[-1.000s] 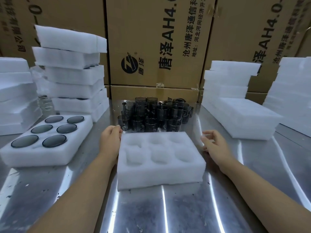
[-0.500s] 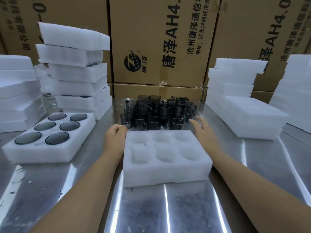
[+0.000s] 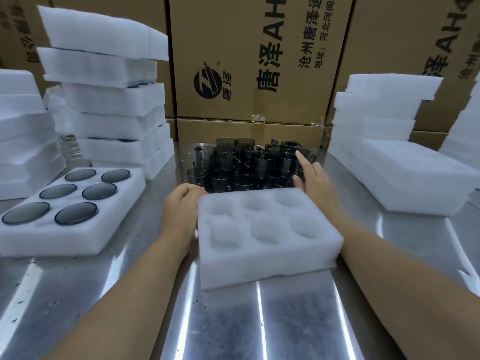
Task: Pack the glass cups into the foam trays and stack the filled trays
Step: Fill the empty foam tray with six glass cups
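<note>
My left hand [image 3: 181, 211] curls round the light foam tray [image 3: 267, 245]. My right hand [image 3: 313, 179], fingers wide, is at the slick, brittle glass cups [image 3: 249, 162]; I'd grip a sidewall.

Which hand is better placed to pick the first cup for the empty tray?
Right. The right hand has straight fingers at the glass cups behind the empty foam tray; the left hand is curled on the tray's left corner, seemingly steadying it.
</note>
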